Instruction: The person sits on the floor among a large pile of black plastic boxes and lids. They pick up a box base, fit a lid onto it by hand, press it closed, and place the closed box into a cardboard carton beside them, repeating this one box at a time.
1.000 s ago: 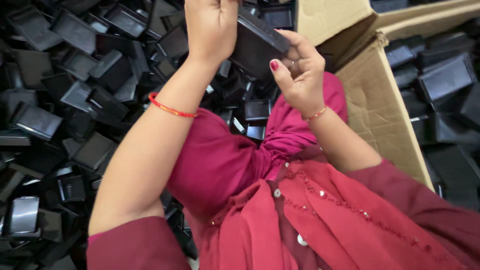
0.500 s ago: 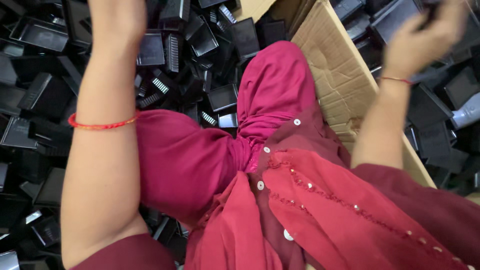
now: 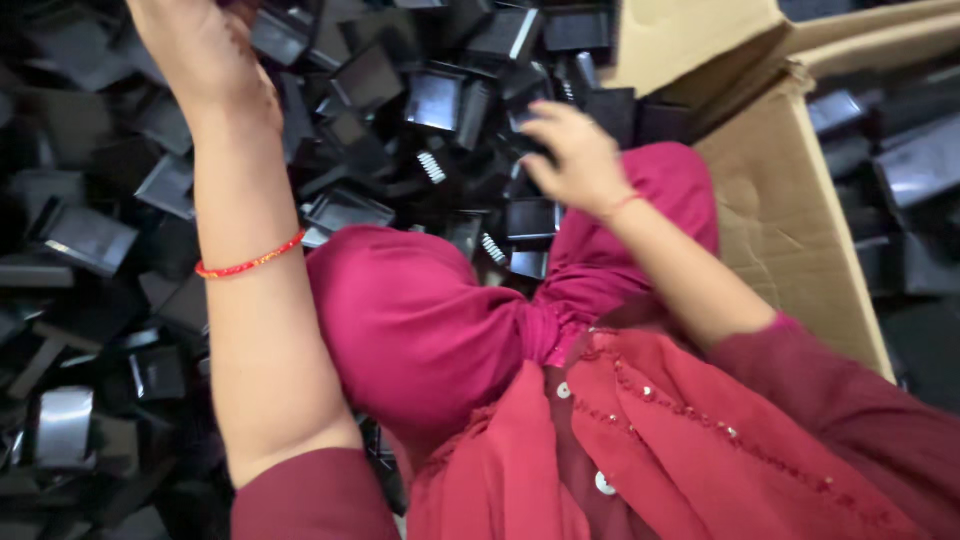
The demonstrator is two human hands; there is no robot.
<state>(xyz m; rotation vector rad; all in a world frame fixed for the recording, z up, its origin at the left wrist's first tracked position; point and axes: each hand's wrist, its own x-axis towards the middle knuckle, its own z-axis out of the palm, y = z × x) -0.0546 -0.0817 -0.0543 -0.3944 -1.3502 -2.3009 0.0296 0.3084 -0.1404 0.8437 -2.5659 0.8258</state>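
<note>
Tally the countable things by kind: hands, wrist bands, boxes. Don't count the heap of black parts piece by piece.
Hands: 2 (left hand, right hand)
Red wrist bands: 2 (left wrist band, right wrist band)
cardboard box: 1
black plastic parts: a heap, too many to count
Total counted: 5

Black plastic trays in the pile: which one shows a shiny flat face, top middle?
The square black plastic tray left of the right hand; its face reflects light.

- The left hand (image 3: 205,60) reached over the heap of black plastic parts (image 3: 400,110).
- The right hand (image 3: 575,160) touched parts beside the cardboard box (image 3: 790,210).
- Red fabric (image 3: 430,320) lay below the heap.
</note>
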